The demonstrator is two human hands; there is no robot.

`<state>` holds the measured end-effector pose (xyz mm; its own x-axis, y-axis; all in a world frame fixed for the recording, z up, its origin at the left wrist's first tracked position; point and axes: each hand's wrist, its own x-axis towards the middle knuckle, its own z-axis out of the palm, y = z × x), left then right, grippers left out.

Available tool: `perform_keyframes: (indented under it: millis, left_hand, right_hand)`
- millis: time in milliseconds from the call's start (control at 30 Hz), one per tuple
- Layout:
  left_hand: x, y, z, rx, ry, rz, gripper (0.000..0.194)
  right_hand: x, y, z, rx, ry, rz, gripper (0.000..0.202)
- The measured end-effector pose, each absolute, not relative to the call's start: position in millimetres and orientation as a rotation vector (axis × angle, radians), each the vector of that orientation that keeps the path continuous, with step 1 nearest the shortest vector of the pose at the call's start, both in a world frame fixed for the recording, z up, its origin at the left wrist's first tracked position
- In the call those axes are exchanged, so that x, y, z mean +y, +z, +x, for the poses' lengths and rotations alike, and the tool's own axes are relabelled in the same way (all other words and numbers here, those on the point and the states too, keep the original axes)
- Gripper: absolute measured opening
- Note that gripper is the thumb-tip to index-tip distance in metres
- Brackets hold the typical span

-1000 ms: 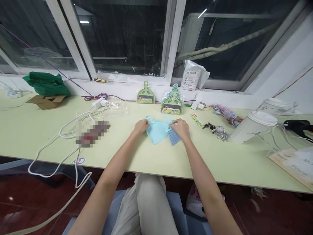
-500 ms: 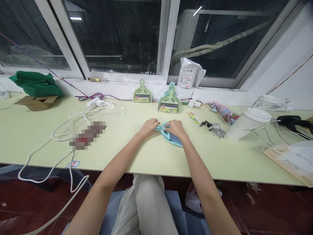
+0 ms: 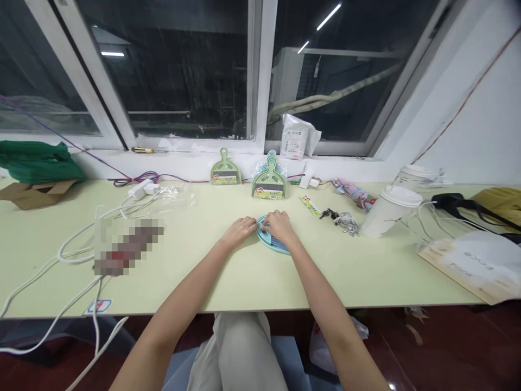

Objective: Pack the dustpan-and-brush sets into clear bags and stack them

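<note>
A light-blue dustpan with a small brush nested in it lies flat on the pale-yellow table in front of me. My left hand is closed at its handle end, and the fingers cover the handle. Over the upper part of the set, my right hand bends down with the thumb and fingers gripping it. Blue bristles show beside the right wrist. Exactly which part the right fingertips hold is hidden.
Packaged green dustpan sets and a single one lean against the back wall. Right are a label card, keys, a paper cup and a paper bag. White cables and a green bag lie left.
The view has tilted up and shifted. My left fingers now cover the dustpan's handle, which showed between the hands before. The set stays on the table under both hands.
</note>
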<state>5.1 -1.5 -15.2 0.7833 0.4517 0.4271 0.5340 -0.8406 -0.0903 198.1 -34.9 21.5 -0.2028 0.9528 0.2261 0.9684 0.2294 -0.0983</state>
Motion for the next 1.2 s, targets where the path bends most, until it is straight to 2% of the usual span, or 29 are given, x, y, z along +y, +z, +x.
perform_keyframes:
  millis: [433,533,600,667,733,867,1033,1100,1200]
  left_hand:
    - [7,-26,10,-0.956,-0.584,-2.880,0.031]
    - [1,-20,11,-1.039,-0.858,-2.843,0.032]
    - [-3,-15,15,-1.225,-1.259,-2.691,0.038]
    - [-7,-13,23,-1.501,-1.696,-2.559,0.054]
    - [-8,-13,34,-1.775,-1.979,-2.670,0.058]
    - [-1,-20,45,-1.987,-2.046,-3.079,0.044]
    - [20,-22,19,-2.292,-2.155,-2.705,0.041]
    - [29,-22,4,-2.338,-2.179,-2.571,0.040]
    - [40,-23,-12,-2.359,-2.201,-2.465,0.038]
  right_hand:
    - [-25,6,194,-2.237,-0.058,-1.797,0.015]
    - [-24,7,198,-2.116,0.046,-1.821,0.018]
    - [-23,8,200,-1.927,0.132,-1.854,0.020]
    - [-21,9,198,-1.692,0.167,-1.857,0.024]
    - [-18,9,193,-1.544,0.172,-1.786,0.029]
    - [-11,7,192,-1.568,0.213,-1.609,0.034]
    - [6,0,252,-1.373,-0.057,-1.960,0.043]
    - [14,-4,284,-1.362,-0.061,-2.111,0.052]
    - [22,-8,316,-1.496,0.073,-2.202,0.050]
